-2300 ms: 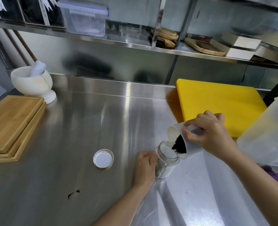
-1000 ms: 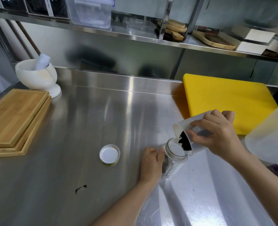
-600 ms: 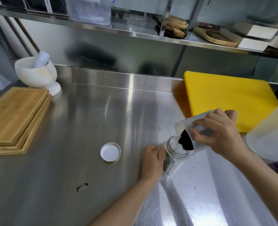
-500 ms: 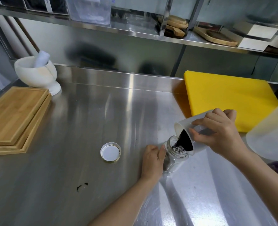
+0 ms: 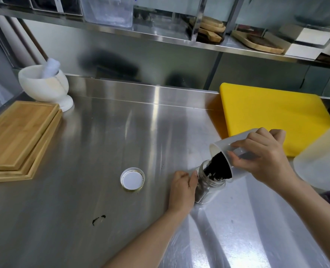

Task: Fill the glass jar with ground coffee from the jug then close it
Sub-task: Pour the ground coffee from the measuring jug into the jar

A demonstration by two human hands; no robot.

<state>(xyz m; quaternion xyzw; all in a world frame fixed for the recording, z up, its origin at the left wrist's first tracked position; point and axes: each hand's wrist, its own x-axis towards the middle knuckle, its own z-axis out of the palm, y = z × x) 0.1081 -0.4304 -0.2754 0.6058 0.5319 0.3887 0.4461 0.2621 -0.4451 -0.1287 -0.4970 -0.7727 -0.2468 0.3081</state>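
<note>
Since 0.5 s earlier, ground coffee (image 5: pixel 217 167) had slid into the glass jar (image 5: pixel 208 187). Left hand (image 5: pixel 182 188) fingers wrapped jar; right hand (image 5: pixel 260 156) fingers clasped tilted jug (image 5: pixel 221 147). Risk: surge overshooting the narrow mouth onto the tabletop (image 5: pixel 102 151).

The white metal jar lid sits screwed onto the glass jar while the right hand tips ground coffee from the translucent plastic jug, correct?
Not quite. The head view shows the white metal jar lid lying upturned on the steel counter, left of the open glass jar. The right hand does tip the translucent plastic jug.
</note>
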